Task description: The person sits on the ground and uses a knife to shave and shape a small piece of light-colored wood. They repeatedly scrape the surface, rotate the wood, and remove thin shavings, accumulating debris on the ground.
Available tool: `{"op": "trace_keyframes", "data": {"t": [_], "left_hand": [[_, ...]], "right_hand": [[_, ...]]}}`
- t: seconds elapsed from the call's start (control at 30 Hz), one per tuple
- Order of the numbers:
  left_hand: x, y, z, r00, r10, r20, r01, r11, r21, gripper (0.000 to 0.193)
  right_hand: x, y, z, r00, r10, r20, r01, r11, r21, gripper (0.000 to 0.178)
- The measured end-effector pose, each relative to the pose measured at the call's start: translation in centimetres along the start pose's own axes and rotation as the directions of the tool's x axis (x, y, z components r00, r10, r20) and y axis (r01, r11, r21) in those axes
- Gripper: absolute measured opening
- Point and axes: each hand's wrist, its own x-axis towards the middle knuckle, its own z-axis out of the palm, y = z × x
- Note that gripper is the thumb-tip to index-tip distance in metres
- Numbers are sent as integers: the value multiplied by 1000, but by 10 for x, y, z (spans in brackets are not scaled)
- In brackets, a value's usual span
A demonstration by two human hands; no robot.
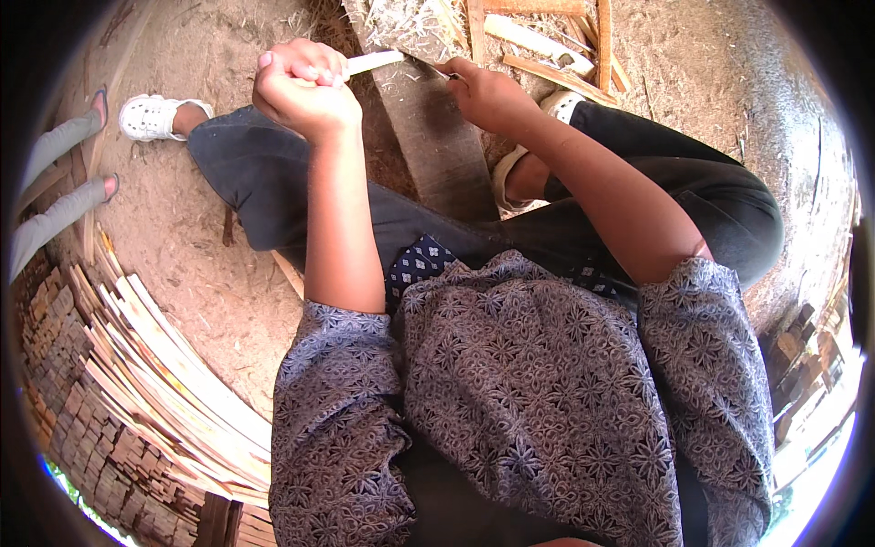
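My left hand [308, 89] is closed around a pale wooden stick [375, 62], whose bare end points right. My right hand [492, 98] grips a knife, its dark blade [423, 66] angled up and left. The blade's tip lies close to the stick's free end; whether they touch is hard to tell. The knife's handle is mostly covered by the fingers. Beneath both hands a wide wooden plank [428, 137] slopes away between my legs, with thin shavings [428, 23] scattered over its far end.
A wooden frame [603, 46] and loose pale wood pieces [538, 41] lie at the far right of the plank. Long wooden strips [182, 365] and stacked wood blocks [118, 447] fill the lower left. Another person's legs [59, 150] stand at the left. My white clog [150, 118] rests on the dirt floor.
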Motion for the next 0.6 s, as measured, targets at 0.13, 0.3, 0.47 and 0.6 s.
{"op": "trace_keyframes", "data": {"t": [0.13, 0.3, 0.47, 0.6], "left_hand": [[0, 1, -7, 998, 13, -68, -14, 1000, -12, 40], [-2, 1, -15, 999, 16, -34, -15, 998, 56, 39], [-4, -1, -14, 997, 43, -65, -39, 997, 66, 39], [-11, -3, -2, 995, 98, -9, -98, 994, 43, 37]], "right_hand": [[5, -3, 1, 999, -23, -29, 24, 999, 26, 33], [-10, -29, -7, 990, -115, -80, 125, 982, 145, 32], [-4, -23, -8, 989, -146, -32, 147, 987, 65, 31], [5, 8, 4, 998, -52, -28, 52, 999, 4, 34]]}}
